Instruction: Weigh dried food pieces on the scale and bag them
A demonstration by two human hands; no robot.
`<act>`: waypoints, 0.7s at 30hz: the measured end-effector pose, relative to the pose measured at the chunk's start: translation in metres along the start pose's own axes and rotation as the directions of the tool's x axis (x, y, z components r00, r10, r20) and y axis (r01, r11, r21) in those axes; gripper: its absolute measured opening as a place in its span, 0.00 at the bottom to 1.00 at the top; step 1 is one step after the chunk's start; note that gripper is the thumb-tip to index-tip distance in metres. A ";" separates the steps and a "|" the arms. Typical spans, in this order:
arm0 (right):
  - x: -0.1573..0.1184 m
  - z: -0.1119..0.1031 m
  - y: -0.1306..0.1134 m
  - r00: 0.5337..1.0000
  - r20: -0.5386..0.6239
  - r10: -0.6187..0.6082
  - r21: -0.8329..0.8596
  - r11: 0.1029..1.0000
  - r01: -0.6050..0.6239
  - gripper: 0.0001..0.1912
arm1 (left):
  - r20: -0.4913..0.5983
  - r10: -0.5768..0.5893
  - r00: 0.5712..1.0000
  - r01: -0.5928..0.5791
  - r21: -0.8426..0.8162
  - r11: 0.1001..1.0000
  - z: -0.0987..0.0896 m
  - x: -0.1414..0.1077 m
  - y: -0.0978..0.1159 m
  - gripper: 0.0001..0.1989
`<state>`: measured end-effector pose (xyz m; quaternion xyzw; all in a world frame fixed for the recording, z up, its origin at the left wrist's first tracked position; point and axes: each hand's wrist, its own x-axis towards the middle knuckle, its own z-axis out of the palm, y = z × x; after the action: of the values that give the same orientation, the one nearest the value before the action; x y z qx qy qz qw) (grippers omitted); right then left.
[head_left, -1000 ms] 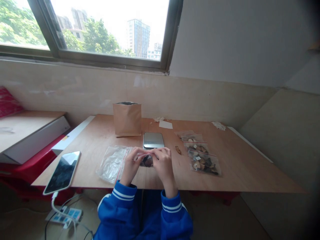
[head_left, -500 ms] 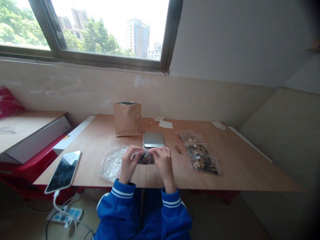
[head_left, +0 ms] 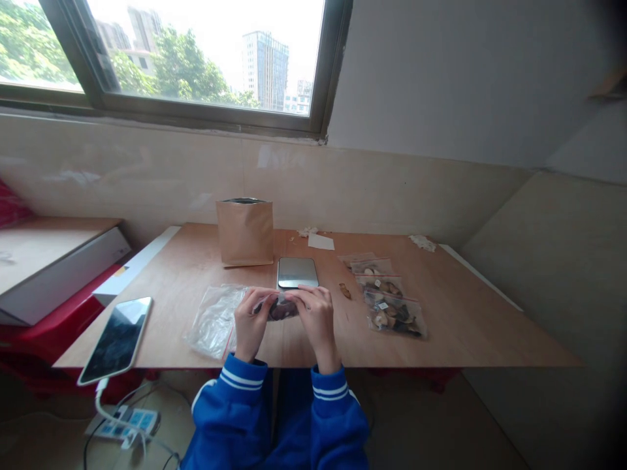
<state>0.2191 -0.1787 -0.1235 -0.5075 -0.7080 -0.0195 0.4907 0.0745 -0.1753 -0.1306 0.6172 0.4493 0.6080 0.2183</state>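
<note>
Clear bag [head_left: 281, 298], dark brown pieces [head_left: 283, 311] inside, upper edge pinched, near table's [head_left: 470, 326] front edge

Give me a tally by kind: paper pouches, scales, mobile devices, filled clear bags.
Brown paper pouch: 1
Silver scale: 1
Mobile device: 1
Filled clear bags: 5 visible (4 at right, plus the held bag between left hand and right hand)
Total: 8

The fingers hide the top of the small bag [head_left: 283, 309], and the dark bits in it are too blurry to name. The labels on the filled bags [head_left: 394, 316] are too tiny to read. The picture's edge cuts off the window [head_left: 206, 59] and the pink thing [head_left: 12, 205].
</note>
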 end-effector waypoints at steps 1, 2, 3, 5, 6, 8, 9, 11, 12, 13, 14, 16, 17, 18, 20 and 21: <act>-0.001 0.001 0.002 1.000 -0.014 0.005 0.001 1.000 -0.005 0.14 | -0.005 -0.008 1.000 0.008 0.007 1.000 0.001 0.000 0.000 0.07; -0.001 0.003 0.003 1.000 -0.024 0.011 0.007 1.000 -0.010 0.14 | -0.008 -0.014 1.000 0.014 0.010 1.000 0.001 0.000 0.000 0.07; -0.002 0.004 0.004 1.000 -0.024 0.017 0.014 1.000 -0.016 0.15 | -0.013 -0.019 1.000 0.019 0.011 1.000 0.002 0.000 0.000 0.07; -0.003 0.006 0.006 1.000 -0.004 0.026 0.029 0.999 -0.026 0.14 | -0.022 -0.036 0.999 0.037 0.007 0.999 0.002 0.001 -0.001 0.06; -0.003 0.007 0.007 1.000 0.004 0.029 0.032 0.999 -0.030 0.13 | -0.028 -0.055 0.998 0.055 -0.001 0.998 0.001 0.001 -0.001 0.06; -0.004 0.006 0.011 0.999 0.003 0.037 0.025 0.999 -0.037 0.12 | -0.044 -0.098 0.994 0.097 -0.017 0.995 -0.001 0.002 -0.003 0.07; -0.004 0.006 0.013 0.999 -0.006 0.043 0.020 0.999 -0.043 0.12 | -0.047 -0.113 0.993 0.112 -0.020 0.994 -0.002 0.002 -0.004 0.07; -0.004 0.005 0.018 0.998 -0.035 0.061 0.018 0.998 -0.060 0.13 | -0.045 -0.113 0.993 0.112 -0.011 0.994 -0.004 0.003 -0.006 0.08; -0.005 0.005 0.020 0.996 -0.046 0.074 0.026 0.997 -0.073 0.14 | -0.042 -0.104 0.994 0.104 -0.003 0.995 -0.004 0.004 -0.006 0.08; -0.005 0.005 0.022 0.995 -0.050 0.090 0.040 0.995 -0.088 0.14 | -0.037 -0.098 0.995 0.098 0.002 0.995 -0.004 0.005 -0.006 0.08; -0.006 0.004 0.023 0.993 -0.040 0.108 0.061 0.993 -0.105 0.15 | -0.040 -0.102 0.994 0.102 -0.003 0.995 -0.004 0.005 -0.006 0.09; -0.007 0.003 0.027 0.988 0.019 0.155 0.115 0.981 -0.156 0.14 | -0.058 -0.146 0.988 0.144 -0.034 0.989 -0.004 0.006 -0.006 0.10; -0.008 0.001 0.028 0.982 0.052 0.183 0.137 0.972 -0.189 0.14 | -0.064 -0.177 0.982 0.174 -0.054 0.983 -0.004 0.007 -0.007 0.11; -0.009 0.000 0.030 0.974 0.076 0.214 0.153 0.963 -0.223 0.14 | -0.069 -0.203 0.977 0.198 -0.073 0.977 -0.005 0.007 -0.008 0.12; -0.012 -0.001 0.033 0.956 0.079 0.282 0.175 0.940 -0.292 0.16 | -0.086 -0.230 0.969 0.223 -0.088 0.971 -0.006 0.006 -0.012 0.15; -0.014 0.000 0.033 0.946 0.066 0.318 0.195 0.925 -0.325 0.17 | -0.100 -0.236 0.967 0.228 -0.088 0.970 -0.007 0.005 -0.013 0.16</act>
<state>0.2437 -0.1720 -0.1490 -0.5643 -0.6213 0.1419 0.5248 0.0635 -0.1660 -0.1374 0.5172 0.5062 0.6280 0.2861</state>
